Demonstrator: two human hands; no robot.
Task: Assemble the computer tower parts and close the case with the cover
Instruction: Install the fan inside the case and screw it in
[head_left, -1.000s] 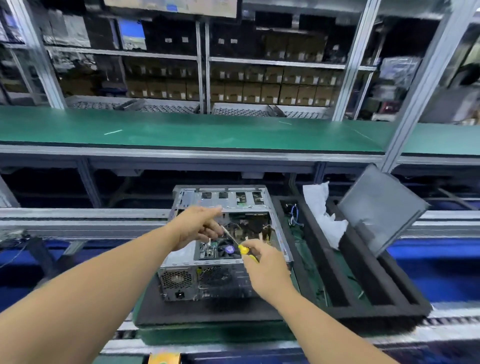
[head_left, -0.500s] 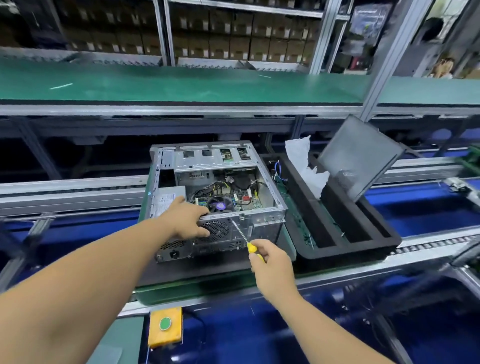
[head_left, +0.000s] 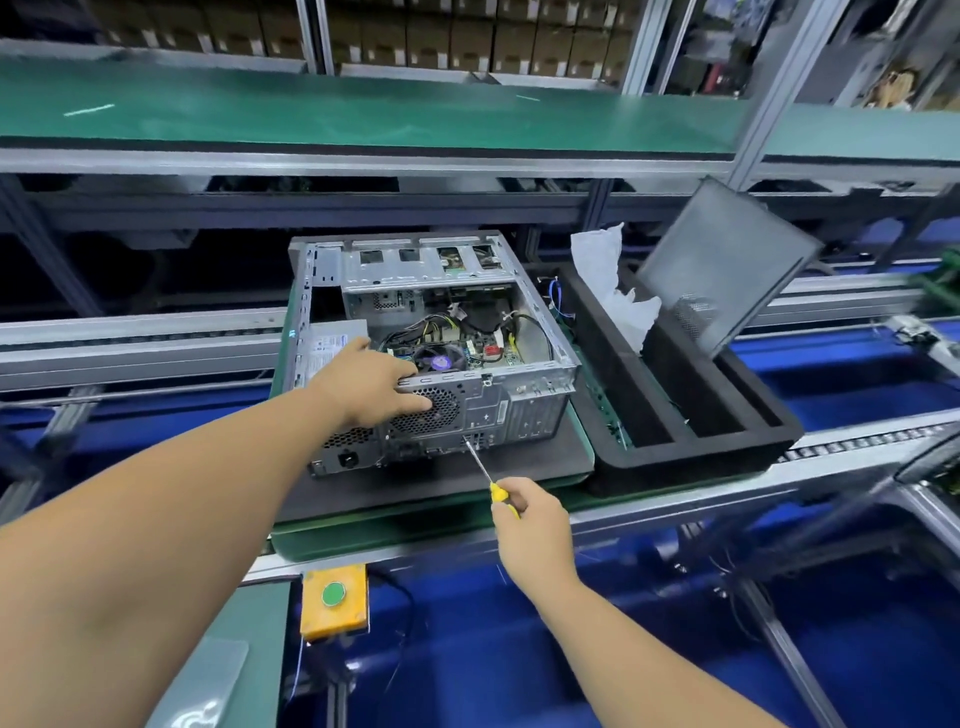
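Observation:
An open silver computer case (head_left: 519, 400) lies on its side on a dark pad, its motherboard, fan and cables showing. My left hand (head_left: 371, 387) rests over the near rear edge of the case, fingers spread across the fan grille. My right hand (head_left: 530, 525) grips a yellow-handled screwdriver (head_left: 485, 473), whose tip touches the rear panel low down. The grey side cover (head_left: 727, 265) leans upright in the black foam tray to the right.
A black foam tray (head_left: 691, 452) with white wrapping (head_left: 618, 296) sits right of the case on the conveyor. A yellow box with a green button (head_left: 335, 597) is at the near edge. A green shelf (head_left: 363, 119) runs behind, above the line.
My left hand moved from inside the case to its near rear edge. The screwdriver came out of the case and its tip now meets the rear panel. The view dropped and drew back.

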